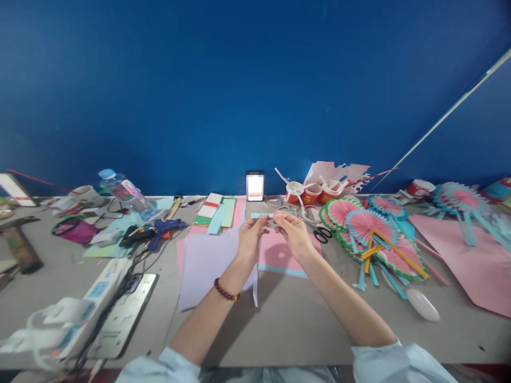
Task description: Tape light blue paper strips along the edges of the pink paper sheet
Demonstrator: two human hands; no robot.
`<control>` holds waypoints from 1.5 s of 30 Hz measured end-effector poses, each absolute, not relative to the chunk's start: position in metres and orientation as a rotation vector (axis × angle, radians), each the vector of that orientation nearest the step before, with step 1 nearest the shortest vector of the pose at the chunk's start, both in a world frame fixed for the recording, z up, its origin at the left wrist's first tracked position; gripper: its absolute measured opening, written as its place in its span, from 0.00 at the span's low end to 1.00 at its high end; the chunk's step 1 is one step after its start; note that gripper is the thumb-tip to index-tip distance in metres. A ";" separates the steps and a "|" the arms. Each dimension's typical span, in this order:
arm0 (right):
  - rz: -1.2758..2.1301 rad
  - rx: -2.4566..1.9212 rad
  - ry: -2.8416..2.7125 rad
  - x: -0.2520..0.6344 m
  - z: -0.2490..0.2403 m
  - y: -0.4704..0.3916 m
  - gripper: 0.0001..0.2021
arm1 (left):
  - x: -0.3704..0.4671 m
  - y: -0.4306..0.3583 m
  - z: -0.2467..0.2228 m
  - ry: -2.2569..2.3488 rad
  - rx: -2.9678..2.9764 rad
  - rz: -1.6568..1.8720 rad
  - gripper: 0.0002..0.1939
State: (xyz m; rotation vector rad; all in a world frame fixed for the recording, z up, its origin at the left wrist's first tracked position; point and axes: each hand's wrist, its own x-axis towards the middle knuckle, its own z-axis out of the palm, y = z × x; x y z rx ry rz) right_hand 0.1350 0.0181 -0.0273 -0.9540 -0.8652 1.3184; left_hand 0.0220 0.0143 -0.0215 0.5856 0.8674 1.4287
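I see that my paper strip point(256, 215) is light blue, as are my sleeves point(401, 364), while my bracelet point(224, 292) is dark red with a touch of yellow — and the sheets are lavender point(211, 260) and pink point(283, 252), before a deep blue wall point(239, 90).

Craft workspace with paper fans point(361, 222), scissors point(322, 234)

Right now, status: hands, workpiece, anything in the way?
Left hand pinching light blue paper strip. Right hand close alongside, grip unclear. Pink paper below; scissors beside right hand, seemingly not in the way.
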 end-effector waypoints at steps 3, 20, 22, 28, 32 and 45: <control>1.320 -0.955 -0.833 0.133 -0.027 0.018 0.10 | 0.023 0.014 -0.021 0.820 0.537 1.417 0.11; 1.069 -1.030 -0.958 0.131 -0.031 0.016 0.10 | 0.030 0.013 -0.028 0.766 0.537 1.387 0.11; 0.964 -1.074 -1.026 0.132 -0.029 0.014 0.10 | 0.031 0.013 -0.030 0.781 0.543 1.390 0.11; 0.677 -1.170 -1.217 0.134 -0.024 0.012 0.09 | 0.031 0.014 -0.032 0.847 0.552 1.416 0.11; 0.676 -1.204 -1.264 0.137 -0.025 0.013 0.10 | 0.030 0.015 -0.033 0.876 0.569 1.413 0.11; 1.419 -0.908 -0.963 0.150 -0.022 0.027 0.16 | 0.024 0.014 -0.028 0.830 0.641 1.373 0.10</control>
